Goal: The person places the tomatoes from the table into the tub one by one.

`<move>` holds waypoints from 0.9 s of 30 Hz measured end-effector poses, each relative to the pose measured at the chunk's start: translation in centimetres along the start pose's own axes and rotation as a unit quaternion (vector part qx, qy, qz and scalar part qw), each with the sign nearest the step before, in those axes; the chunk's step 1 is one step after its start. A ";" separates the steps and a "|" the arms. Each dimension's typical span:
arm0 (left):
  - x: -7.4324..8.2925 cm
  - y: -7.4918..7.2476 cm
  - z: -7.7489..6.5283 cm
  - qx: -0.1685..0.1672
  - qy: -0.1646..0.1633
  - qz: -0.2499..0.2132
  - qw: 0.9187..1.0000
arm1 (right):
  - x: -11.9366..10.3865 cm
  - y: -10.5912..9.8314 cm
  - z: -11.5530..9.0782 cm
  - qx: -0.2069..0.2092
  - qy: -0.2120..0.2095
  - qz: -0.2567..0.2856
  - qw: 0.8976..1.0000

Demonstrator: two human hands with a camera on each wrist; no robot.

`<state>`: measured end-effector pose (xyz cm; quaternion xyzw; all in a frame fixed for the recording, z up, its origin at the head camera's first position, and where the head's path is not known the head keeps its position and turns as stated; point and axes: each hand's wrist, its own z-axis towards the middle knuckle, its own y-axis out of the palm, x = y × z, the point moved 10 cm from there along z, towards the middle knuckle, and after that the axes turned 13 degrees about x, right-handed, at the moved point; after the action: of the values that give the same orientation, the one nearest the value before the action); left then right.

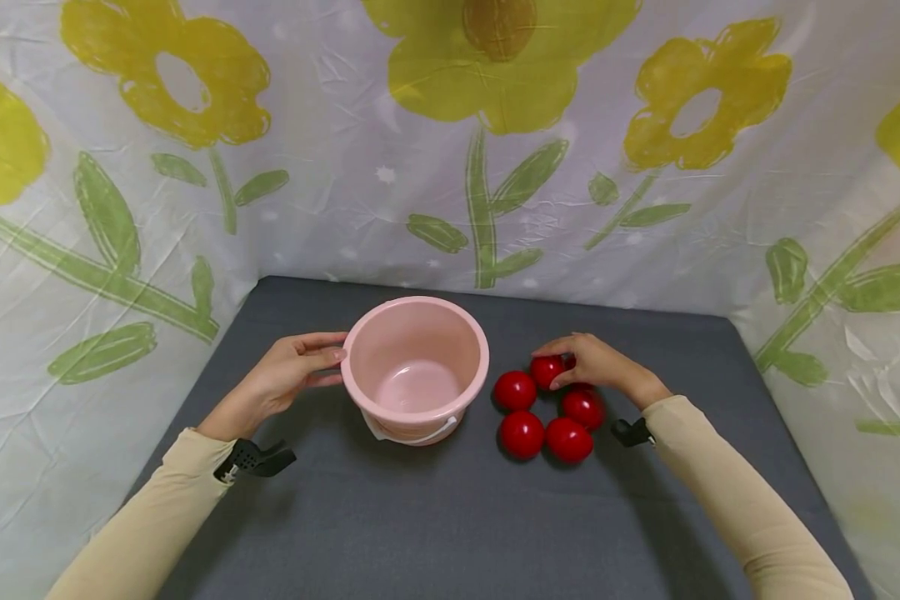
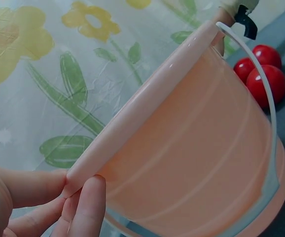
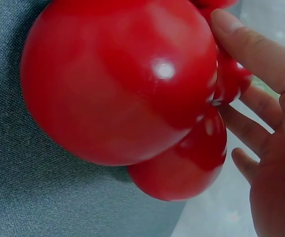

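A pink bucket [image 1: 415, 417] with a white handle [image 2: 266, 89] stands upright on the dark cloth, its inside bare. My left hand [image 1: 285, 375] pinches the left side of its rim; in the left wrist view, the thumb and fingers [image 2: 90, 202] lie on either side of that rim. Several glossy red balls are grouped to the right of the bucket. My right hand [image 1: 596, 364] holds the farthest red ball [image 1: 545, 372] between thumb and fingers. In the right wrist view a nearer red ball [image 3: 118, 84] partly hides the ones behind it.
Beside the held one lie a red ball [image 1: 514, 391] nearest the bucket, another [image 1: 522, 434] at the front left and one [image 1: 568, 440] at the front right. A white curtain [image 1: 330, 208] with yellow flowers hangs behind and along both sides of the dark tabletop [image 1: 435, 525].
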<state>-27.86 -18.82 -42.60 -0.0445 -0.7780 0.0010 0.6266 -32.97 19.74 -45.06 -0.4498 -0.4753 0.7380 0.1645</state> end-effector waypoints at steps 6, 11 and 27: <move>0.1 0.0 0.0 0.000 0.000 -0.011 1.000 | -0.1 -0.5 0.1 0.002 0.007 -0.007 1.000; 0.1 0.0 0.0 0.002 -0.002 -0.013 1.000 | 0.0 -0.5 0.1 -0.006 0.017 -0.011 1.000; -0.2 -0.1 0.2 0.007 -0.002 -0.009 1.000 | -2.0 -3.8 1.1 0.008 0.036 -0.003 0.999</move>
<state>-28.02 -18.88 -42.88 -0.0332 -0.7794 0.0015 0.6256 -33.47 19.66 -40.66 -0.4733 -0.4647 0.7244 0.1875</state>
